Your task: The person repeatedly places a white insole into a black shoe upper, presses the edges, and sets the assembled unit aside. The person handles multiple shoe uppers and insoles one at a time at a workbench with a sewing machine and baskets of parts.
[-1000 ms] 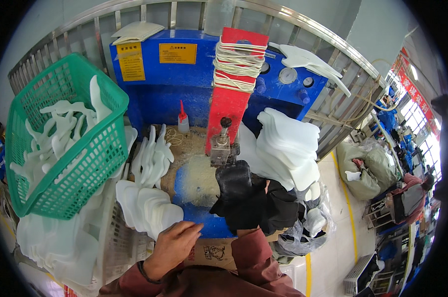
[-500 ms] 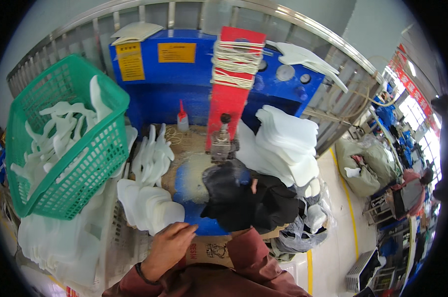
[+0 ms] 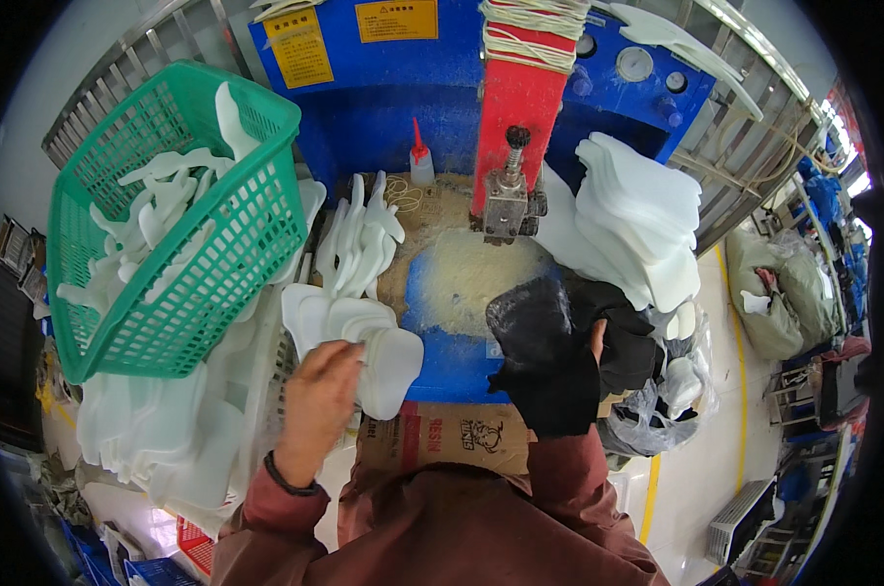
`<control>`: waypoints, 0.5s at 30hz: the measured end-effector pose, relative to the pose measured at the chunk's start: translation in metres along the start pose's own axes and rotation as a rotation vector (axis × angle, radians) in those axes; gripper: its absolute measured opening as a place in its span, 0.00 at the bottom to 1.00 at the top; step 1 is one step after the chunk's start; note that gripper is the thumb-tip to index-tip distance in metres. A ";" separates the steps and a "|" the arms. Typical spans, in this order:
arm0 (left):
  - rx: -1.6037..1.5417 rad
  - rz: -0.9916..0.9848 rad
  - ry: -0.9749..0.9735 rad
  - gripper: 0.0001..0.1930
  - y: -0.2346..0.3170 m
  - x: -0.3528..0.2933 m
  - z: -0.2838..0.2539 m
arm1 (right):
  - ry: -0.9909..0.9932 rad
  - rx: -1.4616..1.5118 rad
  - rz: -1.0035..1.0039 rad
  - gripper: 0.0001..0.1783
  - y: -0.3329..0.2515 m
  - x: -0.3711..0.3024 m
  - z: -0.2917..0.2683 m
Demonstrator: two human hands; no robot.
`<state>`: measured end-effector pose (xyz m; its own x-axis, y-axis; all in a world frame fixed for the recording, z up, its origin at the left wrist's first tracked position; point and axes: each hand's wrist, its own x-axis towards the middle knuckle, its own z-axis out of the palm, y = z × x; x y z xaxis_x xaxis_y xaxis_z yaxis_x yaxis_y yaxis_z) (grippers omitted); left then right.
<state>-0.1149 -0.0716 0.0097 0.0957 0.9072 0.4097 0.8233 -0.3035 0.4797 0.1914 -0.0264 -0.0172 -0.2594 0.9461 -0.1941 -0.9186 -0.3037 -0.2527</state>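
Note:
My left hand [image 3: 320, 391] rests on a low stack of white flat pieces [image 3: 383, 356] at the bench's left front, its fingers curled over the top piece. Most of my right hand [image 3: 594, 342] is covered by black material, with only a bit of thumb showing. It grips a black flat piece [image 3: 535, 327] held just in front of the worn blue machine table [image 3: 462, 283]. More black pieces [image 3: 628, 356] hang to its right. The metal press head [image 3: 505, 200] on the red column [image 3: 520, 107] stands apart from the black piece, behind it.
A green basket [image 3: 168, 234] of white pieces leans at the left. Upright white pieces [image 3: 359, 239] and a small red-tipped bottle [image 3: 420, 161] stand behind the stack. A tall white stack [image 3: 647, 215] sits right. A cardboard flap [image 3: 442, 439] hangs below the table.
My left hand has moved up and left from the cardboard onto the white stack. The black piece has come back from the press head toward me.

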 end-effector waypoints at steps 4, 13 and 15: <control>0.238 0.201 -0.183 0.22 0.006 0.013 0.053 | -0.023 -0.020 0.048 0.50 0.007 -0.022 -0.005; 0.605 0.313 -0.395 0.16 -0.030 0.038 0.106 | -0.023 -0.109 0.233 0.48 0.027 -0.036 -0.029; 0.514 0.351 -0.358 0.13 -0.027 0.039 0.102 | -0.023 -0.135 0.194 0.47 0.030 -0.040 -0.028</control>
<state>-0.0764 0.0017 -0.0669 0.5084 0.8478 0.1507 0.8611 -0.4993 -0.0961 0.1824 -0.0761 -0.0435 -0.4358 0.8701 -0.2301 -0.8027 -0.4914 -0.3379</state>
